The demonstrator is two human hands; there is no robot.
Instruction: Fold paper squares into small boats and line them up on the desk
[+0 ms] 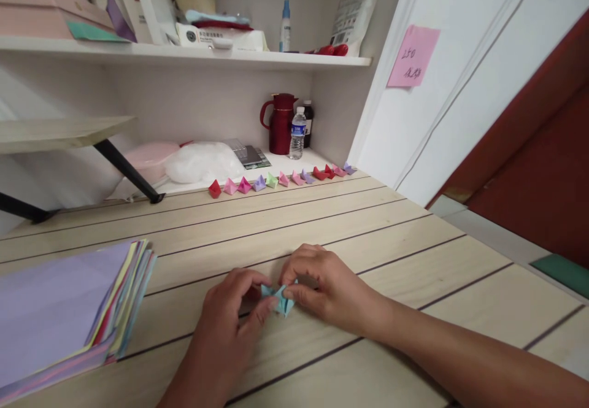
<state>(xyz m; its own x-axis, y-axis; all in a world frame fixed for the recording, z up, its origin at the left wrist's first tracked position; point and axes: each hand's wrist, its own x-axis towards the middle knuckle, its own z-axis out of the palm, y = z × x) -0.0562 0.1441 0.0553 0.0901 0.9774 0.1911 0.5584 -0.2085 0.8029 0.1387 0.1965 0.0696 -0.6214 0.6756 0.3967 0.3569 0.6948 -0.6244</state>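
A small light-blue folded paper boat [284, 305] is held low over the wooden table, between both my hands. My left hand [234, 310] pinches its left end with thumb and forefinger. On the other side, my right hand [317, 282] grips the right part, its thumb against the folds. Fingers cover some of the paper, so its full shape is partly hidden. Along the table's far edge runs a row of small folded paper boats in several colours, among them a red boat [215, 189] and a green boat [271, 180].
A stack of coloured paper [59, 310] lies at the left. Behind it stands a small raised shelf [64, 133] on black legs. Past the far edge are a plastic bag [202, 162], a dark red jug [281, 124] and a water bottle [298, 133].
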